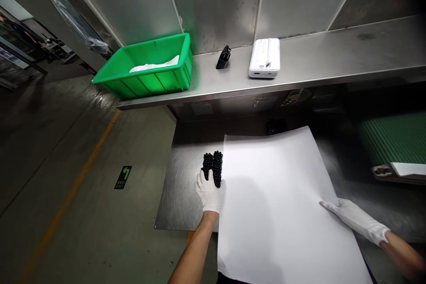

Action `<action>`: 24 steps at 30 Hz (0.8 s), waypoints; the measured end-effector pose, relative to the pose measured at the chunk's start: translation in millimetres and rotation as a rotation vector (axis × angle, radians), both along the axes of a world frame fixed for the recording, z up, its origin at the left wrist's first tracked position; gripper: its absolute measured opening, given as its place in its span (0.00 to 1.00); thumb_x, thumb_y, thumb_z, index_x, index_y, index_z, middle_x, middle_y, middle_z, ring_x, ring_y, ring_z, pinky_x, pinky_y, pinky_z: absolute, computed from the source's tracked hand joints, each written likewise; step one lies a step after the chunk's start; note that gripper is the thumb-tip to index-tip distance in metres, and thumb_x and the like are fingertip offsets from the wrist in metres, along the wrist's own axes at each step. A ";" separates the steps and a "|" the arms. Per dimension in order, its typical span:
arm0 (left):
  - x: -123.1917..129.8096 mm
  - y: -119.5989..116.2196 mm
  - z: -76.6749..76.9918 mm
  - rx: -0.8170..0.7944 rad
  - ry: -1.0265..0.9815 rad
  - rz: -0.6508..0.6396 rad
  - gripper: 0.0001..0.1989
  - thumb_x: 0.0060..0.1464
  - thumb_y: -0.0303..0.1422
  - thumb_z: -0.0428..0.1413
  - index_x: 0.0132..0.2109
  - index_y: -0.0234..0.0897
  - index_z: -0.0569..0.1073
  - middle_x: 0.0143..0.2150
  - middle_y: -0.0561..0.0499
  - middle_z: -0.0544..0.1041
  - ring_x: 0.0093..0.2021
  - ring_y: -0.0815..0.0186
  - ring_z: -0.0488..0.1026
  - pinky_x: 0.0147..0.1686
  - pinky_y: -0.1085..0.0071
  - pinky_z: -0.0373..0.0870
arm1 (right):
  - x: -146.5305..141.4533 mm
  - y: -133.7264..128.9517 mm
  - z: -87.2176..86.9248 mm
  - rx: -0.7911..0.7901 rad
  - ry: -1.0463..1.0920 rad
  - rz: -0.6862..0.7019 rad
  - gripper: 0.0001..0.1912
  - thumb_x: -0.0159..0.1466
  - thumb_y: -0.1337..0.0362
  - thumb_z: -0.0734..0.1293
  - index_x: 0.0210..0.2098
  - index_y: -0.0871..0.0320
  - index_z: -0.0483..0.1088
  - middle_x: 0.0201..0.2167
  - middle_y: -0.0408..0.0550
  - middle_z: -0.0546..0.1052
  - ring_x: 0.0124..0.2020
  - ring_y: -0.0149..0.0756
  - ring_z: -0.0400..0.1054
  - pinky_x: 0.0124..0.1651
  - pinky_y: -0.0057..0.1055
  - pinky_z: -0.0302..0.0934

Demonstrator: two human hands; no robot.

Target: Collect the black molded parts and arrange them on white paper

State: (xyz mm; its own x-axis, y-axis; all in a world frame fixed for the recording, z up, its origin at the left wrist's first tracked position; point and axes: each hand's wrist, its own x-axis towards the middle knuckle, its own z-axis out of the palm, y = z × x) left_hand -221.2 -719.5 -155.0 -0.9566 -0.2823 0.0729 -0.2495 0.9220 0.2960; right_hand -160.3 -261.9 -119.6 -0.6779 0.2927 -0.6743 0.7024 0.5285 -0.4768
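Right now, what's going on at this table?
A person's gloved right hand holds a large white sheet by its right edge, over the metal table. The gloved left hand has its fingers on black parts beside the sheet's left edge; whether it grips them is unclear. A green bin and a white device sit on the shelf behind.

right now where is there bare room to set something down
Most room: the shelf right of the white device. Smaller gap: between the green bin and small black part. Below, the table is bare left of the black blocks. Crowded: around the white sheet, with left hand and right hand at its edges.
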 end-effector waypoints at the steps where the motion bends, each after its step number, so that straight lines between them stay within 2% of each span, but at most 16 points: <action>1: 0.8 -1.6 1.3 0.005 0.006 0.003 0.32 0.56 0.42 0.59 0.65 0.35 0.69 0.70 0.29 0.60 0.71 0.39 0.55 0.68 0.41 0.56 | -0.3 -2.0 -0.2 -0.058 -0.038 -0.008 0.22 0.55 0.44 0.72 0.23 0.57 0.77 0.31 0.65 0.81 0.29 0.53 0.77 0.32 0.43 0.73; 4: 2.2 -4.8 5.3 0.031 0.020 0.006 0.31 0.56 0.41 0.60 0.64 0.35 0.69 0.69 0.30 0.61 0.70 0.40 0.57 0.66 0.44 0.61 | 1.6 -5.5 3.1 -0.182 -0.091 -0.033 0.22 0.53 0.42 0.73 0.25 0.56 0.77 0.33 0.64 0.82 0.33 0.56 0.78 0.36 0.44 0.74; 8: 4.5 -5.6 6.5 0.051 0.048 0.019 0.31 0.55 0.42 0.61 0.63 0.36 0.69 0.69 0.32 0.62 0.69 0.41 0.59 0.63 0.46 0.64 | 12.8 -0.3 6.4 -0.217 -0.145 -0.037 0.26 0.54 0.39 0.71 0.32 0.58 0.78 0.40 0.63 0.82 0.40 0.54 0.79 0.43 0.42 0.74; 12: 8.6 -4.4 1.9 0.060 0.084 0.053 0.31 0.53 0.39 0.62 0.61 0.34 0.69 0.68 0.32 0.63 0.67 0.42 0.63 0.61 0.49 0.67 | 30.2 8.4 -4.2 -0.268 -0.225 -0.025 0.32 0.52 0.37 0.72 0.37 0.62 0.77 0.44 0.62 0.82 0.45 0.53 0.78 0.47 0.39 0.74; 15: 12.8 -4.8 -3.7 0.074 0.133 0.083 0.30 0.53 0.38 0.62 0.61 0.33 0.69 0.66 0.32 0.66 0.64 0.44 0.67 0.60 0.49 0.69 | 39.8 10.8 -11.1 -0.299 -0.263 -0.005 0.32 0.53 0.38 0.71 0.39 0.62 0.76 0.46 0.63 0.82 0.47 0.55 0.78 0.50 0.40 0.74; 17: 16.2 -6.1 -8.7 0.063 0.172 0.098 0.29 0.54 0.38 0.62 0.61 0.32 0.69 0.65 0.32 0.67 0.62 0.44 0.69 0.58 0.49 0.69 | 41.1 10.3 -5.5 -0.185 -0.244 0.051 0.32 0.56 0.38 0.68 0.43 0.61 0.76 0.49 0.63 0.81 0.51 0.56 0.76 0.56 0.42 0.72; 18: 17.9 -7.0 -11.5 0.057 0.188 0.100 0.28 0.54 0.37 0.62 0.60 0.32 0.70 0.64 0.32 0.68 0.61 0.44 0.69 0.58 0.49 0.69 | 39.9 8.7 1.1 -0.055 -0.212 0.081 0.34 0.58 0.37 0.66 0.46 0.61 0.75 0.51 0.63 0.80 0.54 0.57 0.75 0.58 0.45 0.70; 20: 21.5 -9.4 -17.4 0.051 0.215 0.094 0.26 0.55 0.37 0.61 0.59 0.33 0.70 0.62 0.34 0.69 0.60 0.44 0.70 0.56 0.50 0.70 | 33.6 -0.6 18.5 0.306 -0.109 0.097 0.42 0.60 0.33 0.61 0.58 0.60 0.70 0.59 0.65 0.75 0.59 0.63 0.70 0.60 0.54 0.67; 22: 25.1 -12.4 -22.9 0.046 0.243 0.093 0.24 0.55 0.37 0.61 0.57 0.33 0.71 0.60 0.35 0.70 0.58 0.46 0.71 0.55 0.51 0.70 | 22.5 -23.6 33.7 0.569 0.038 0.107 0.47 0.62 0.30 0.57 0.66 0.58 0.62 0.65 0.66 0.69 0.62 0.67 0.66 0.58 0.58 0.66; 23: 26.9 -14.1 -24.9 0.040 0.251 0.096 0.23 0.56 0.37 0.61 0.57 0.33 0.71 0.59 0.36 0.71 0.58 0.46 0.71 0.55 0.51 0.70 | 15.6 -41.7 37.5 0.596 0.123 0.118 0.47 0.63 0.31 0.56 0.67 0.58 0.61 0.66 0.65 0.67 0.63 0.65 0.66 0.58 0.57 0.66; 24: 28.7 -15.7 -26.2 0.035 0.250 0.101 0.22 0.56 0.37 0.60 0.56 0.34 0.72 0.58 0.36 0.71 0.58 0.46 0.71 0.55 0.51 0.69 | 8.0 -64.2 38.0 0.539 0.212 0.150 0.44 0.64 0.33 0.57 0.67 0.59 0.62 0.66 0.63 0.68 0.62 0.60 0.67 0.59 0.53 0.67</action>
